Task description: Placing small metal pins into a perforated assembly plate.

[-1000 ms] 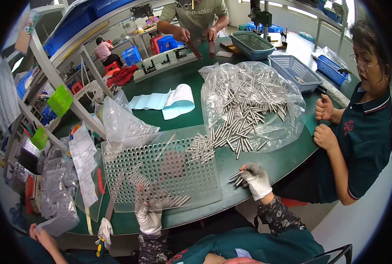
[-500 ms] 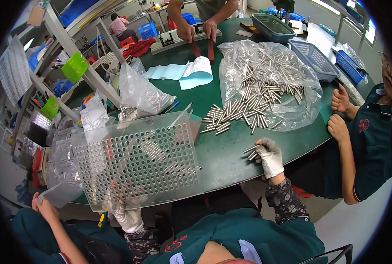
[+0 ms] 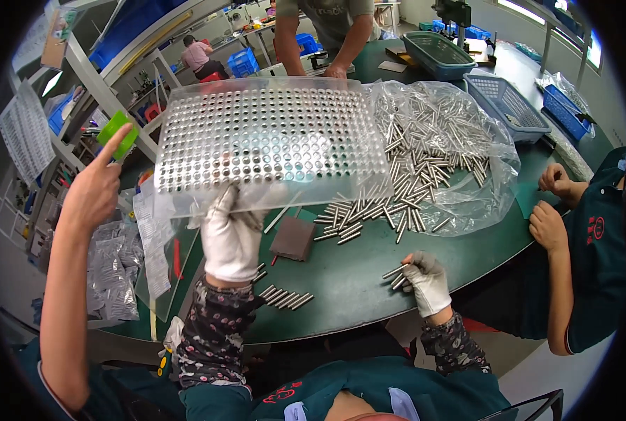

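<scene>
Green table point(image 3: 376, 281) underneath; above it hangs the clear plate point(image 3: 264, 144), full of round holes, in view overlapping the bag point(image 3: 492, 200) of steel. Held from one side, it will likely dip at its far edge, so a firm, central hold and slow movement should serve best. The left hand point(image 3: 231, 242) grips its near edge, fingers partly lost in blur; the right hand point(image 3: 427, 281), well apart, pinches several pins point(image 3: 396, 275) at its fingertips, best kept parallel there.

Half a second ago the plate lay lower and nearer the body; now it is raised and farther forward. A co-worker's pointing hand point(image 3: 99, 186) has come in at left. Beneath, the short row point(image 3: 287, 297) of pins now lies uncovered. The right hand's pinch is unchanged.
</scene>
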Demonstrator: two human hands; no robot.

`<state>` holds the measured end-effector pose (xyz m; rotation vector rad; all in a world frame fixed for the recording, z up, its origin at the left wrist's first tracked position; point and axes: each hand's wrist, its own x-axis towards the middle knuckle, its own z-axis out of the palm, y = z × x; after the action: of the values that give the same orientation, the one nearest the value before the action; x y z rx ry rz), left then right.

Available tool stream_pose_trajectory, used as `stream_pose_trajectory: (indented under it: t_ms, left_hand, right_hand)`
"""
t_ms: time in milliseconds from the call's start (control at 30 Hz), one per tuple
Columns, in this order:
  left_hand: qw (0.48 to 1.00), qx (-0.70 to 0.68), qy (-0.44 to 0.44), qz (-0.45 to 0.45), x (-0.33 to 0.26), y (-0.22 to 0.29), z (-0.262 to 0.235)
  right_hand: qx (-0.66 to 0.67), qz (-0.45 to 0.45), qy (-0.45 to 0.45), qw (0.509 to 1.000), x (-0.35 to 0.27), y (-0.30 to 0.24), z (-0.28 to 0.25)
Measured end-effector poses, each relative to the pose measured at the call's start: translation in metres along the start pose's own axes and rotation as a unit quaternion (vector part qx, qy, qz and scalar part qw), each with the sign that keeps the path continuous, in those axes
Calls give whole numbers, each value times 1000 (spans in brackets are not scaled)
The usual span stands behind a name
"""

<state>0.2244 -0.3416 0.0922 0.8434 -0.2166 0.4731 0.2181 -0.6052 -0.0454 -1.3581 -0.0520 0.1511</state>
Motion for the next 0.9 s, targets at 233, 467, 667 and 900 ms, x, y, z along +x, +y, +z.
stream_pose_trajectory:
  t_ms: [233, 467, 667, 900]
  left_hand:
    - [972, -173, 75, -137, 95, -81, 19]
    - [966, -197, 151, -79, 158, -139, 19]
    - [943, -238, 228, -37, 198, -200, 3]
    - [926, -263, 271, 27, 220, -236, 0]
  right_hand:
    - [-2, 14, -16, 1000, -4, 1, -10]
    - [-43, -6, -21, 999, -5, 2, -11]
    - [-111, -21, -18, 993, -3, 2, -13]
    - [-201, -121, -34, 972, -2, -7, -11]
